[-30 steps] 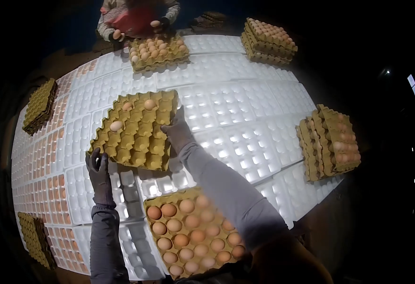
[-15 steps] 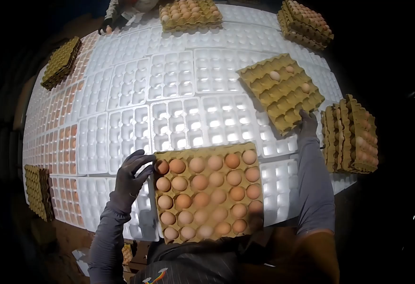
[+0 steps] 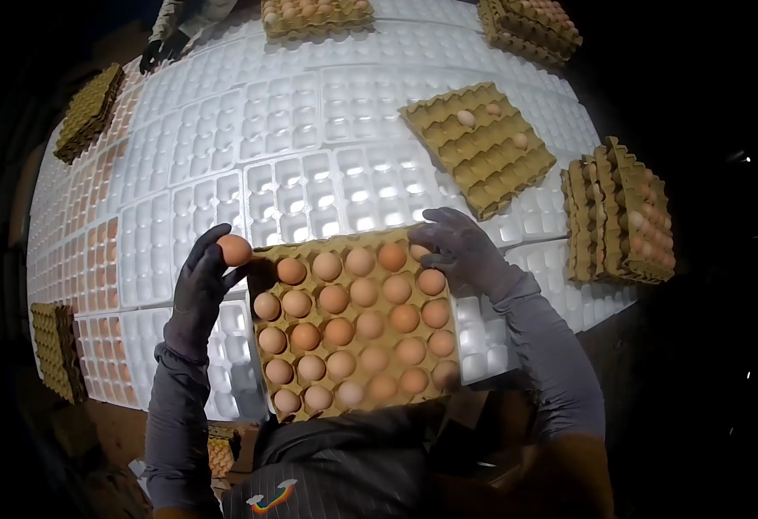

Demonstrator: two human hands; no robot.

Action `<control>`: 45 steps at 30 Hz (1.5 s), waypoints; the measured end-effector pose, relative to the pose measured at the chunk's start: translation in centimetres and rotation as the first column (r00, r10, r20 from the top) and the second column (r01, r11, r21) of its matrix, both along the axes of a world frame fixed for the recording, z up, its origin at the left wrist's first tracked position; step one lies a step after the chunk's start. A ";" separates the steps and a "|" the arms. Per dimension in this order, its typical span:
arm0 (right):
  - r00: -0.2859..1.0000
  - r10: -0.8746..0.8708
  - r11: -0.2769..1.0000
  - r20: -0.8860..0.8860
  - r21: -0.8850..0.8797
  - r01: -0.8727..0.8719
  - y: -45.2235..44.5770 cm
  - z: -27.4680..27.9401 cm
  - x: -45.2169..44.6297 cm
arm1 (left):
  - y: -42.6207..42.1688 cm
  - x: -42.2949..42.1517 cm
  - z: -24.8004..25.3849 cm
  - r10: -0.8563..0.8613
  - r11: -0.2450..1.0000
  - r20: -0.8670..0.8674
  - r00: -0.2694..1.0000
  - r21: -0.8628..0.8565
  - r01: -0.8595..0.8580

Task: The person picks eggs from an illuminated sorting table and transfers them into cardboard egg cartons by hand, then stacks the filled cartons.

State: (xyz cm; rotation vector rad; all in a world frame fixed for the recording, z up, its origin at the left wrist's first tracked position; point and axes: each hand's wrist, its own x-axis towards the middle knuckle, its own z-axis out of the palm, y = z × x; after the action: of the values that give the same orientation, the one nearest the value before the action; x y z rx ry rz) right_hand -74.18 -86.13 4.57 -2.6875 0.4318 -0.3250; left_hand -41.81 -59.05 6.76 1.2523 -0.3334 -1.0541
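Observation:
Both of my hands wear dark gloves. My left hand [image 3: 195,298] pinches a brown egg [image 3: 234,251] just above the left back corner of a pulp egg tray [image 3: 357,322]. That corner cup is in shadow; the other cups hold brown eggs. My right hand [image 3: 465,253] is at the tray's right back corner, its fingers and thumb closed around a light egg [image 3: 420,252] that still sits at the corner. Behind my right hand lies another pulp tray [image 3: 483,160], tilted across the white plastic trays, with 3 eggs in it.
White plastic trays [image 3: 288,195] cover the table. Filled ones [image 3: 100,259] are at the left. Stacks of pulp trays stand at the right [image 3: 617,216], far right [image 3: 530,35], back [image 3: 317,19] and left [image 3: 89,112]. A co-worker's gloved hand [image 3: 161,52] works at the far left.
My left hand has lifted the corner egg out of the tray. My right hand has let go of the tilted tray and come to the near tray's right back corner. The view has shifted.

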 end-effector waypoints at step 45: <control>0.826 -0.524 0.538 0.205 0.832 0.135 12.9 7.3 3.7 | 7.6 -7.0 5.6 -0.442 0.897 0.600 0.667 0.317 0.309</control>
State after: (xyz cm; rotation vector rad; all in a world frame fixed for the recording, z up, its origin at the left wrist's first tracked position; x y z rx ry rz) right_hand -70.44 -73.28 11.90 -1.5565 0.7520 -0.6534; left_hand -48.84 -51.48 12.34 1.7698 -1.1123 -0.9623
